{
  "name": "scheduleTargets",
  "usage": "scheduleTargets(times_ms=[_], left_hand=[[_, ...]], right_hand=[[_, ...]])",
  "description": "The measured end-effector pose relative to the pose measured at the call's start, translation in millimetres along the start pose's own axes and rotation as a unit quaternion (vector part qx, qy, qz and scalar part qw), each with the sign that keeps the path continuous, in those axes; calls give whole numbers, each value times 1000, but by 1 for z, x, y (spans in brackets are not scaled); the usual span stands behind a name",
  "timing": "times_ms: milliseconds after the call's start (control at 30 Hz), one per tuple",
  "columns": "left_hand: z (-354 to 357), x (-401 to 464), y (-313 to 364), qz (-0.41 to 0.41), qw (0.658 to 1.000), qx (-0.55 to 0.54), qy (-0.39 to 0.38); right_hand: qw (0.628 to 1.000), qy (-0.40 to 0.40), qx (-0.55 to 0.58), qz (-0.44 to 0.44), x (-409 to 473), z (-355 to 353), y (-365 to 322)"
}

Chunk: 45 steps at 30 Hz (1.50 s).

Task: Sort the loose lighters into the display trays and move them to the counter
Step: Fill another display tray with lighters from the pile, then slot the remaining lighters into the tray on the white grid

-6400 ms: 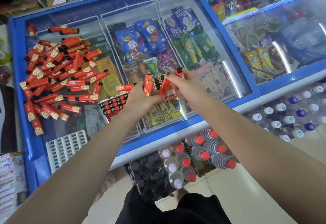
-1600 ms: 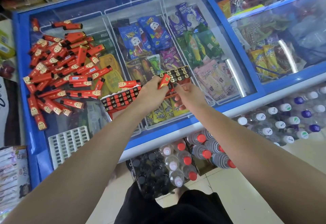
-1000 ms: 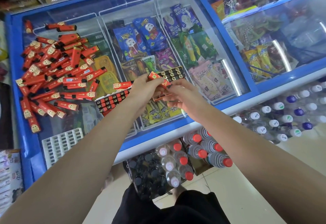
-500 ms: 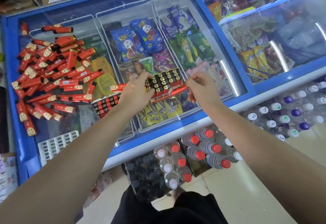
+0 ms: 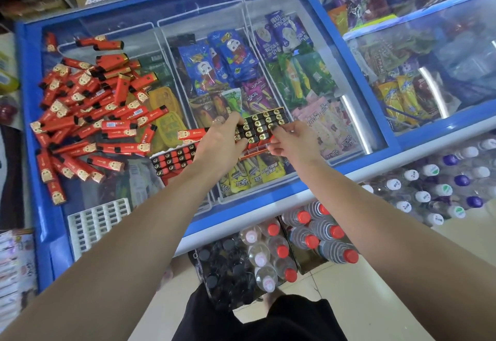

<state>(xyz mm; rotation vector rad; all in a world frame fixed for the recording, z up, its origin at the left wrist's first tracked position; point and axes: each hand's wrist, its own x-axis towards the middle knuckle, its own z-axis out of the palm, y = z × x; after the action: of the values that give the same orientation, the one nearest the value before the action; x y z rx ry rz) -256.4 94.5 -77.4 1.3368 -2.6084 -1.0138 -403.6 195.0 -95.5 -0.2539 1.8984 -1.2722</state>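
- The tray of lighters (image 5: 259, 128) is held above the glass lid of the freezer (image 5: 308, 195), near its front edge and about midway along. Its long side runs left to right, tilted up toward the far right, and the black-and-gold lighter tops face up.
- The left hand (image 5: 222, 139) grips the tray's left end with curled fingers. The right hand (image 5: 291, 139) holds the near right edge, its fingertips pinching at the front row, where one slot seems to be getting seated; I cannot tell whether it pinches a single lighter or the tray's rim.
- The pile of loose lighters (image 5: 88, 115) lies well to the left of the grip, spread over the left part of the lid. The left hand is the nearer one for the next pick, I judge.
- The single lighter (image 5: 189, 134) lies just left of the left hand, long axis left to right, the easiest reach.
- The second filled tray (image 5: 173, 159) rests on the glass just beside the left forearm.
- The white empty tray (image 5: 98, 222) lies at the near left corner, apart from the rest.
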Motion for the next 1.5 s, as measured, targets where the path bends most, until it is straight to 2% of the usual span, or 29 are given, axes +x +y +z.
scheduleTargets(times_ms=[167,367,433,533,600,633,700,800,967,1033,1133,1267,1400,1500], left_hand=[[0,0,1,0,1000,-4,-2],[-1,-1,3,-14,1000,-8,-8],[-1,-1,4,-17,1000,-9,-10],[0,-2,3,-14,1000,-14,-7],[0,-2,3,-12,1000,-15,-4],[0,-2,3,-12,1000,-15,-5],[0,-3,4,-12,1000,-17,-6],[0,-2,4,-13,1000,-23,-7],[-2,-2,5,-15,1000,-13,-9],[-7,-4,4,-11,1000,-13,-19],[-18,-10,-1,6,1000,-23,-10],[-44,-21,-19,12,999,-33,23],[-78,-32,-48,-20,998,-30,53],[-102,-40,-79,-54,997,-12,59]], right_hand=[[994,-2,96,50,3,1,1],[989,-25,132,69,2,-7,0],[992,-24,114,55,2,-8,-2],[999,-23,-18,-19,-1,-4,2],[997,-25,-53,-46,-5,1,7],[999,-17,-40,-27,-5,2,8],[997,-20,16,70,-5,1,7],[971,-61,94,210,-5,-4,7],[971,-45,56,227,-5,-4,10],[982,-12,-4,191,-4,-1,10],[991,62,-109,56,-7,7,9],[979,127,-143,-72,-21,28,-7],[963,99,-178,-174,-33,66,-30],[934,36,-233,-270,-46,100,-43]])
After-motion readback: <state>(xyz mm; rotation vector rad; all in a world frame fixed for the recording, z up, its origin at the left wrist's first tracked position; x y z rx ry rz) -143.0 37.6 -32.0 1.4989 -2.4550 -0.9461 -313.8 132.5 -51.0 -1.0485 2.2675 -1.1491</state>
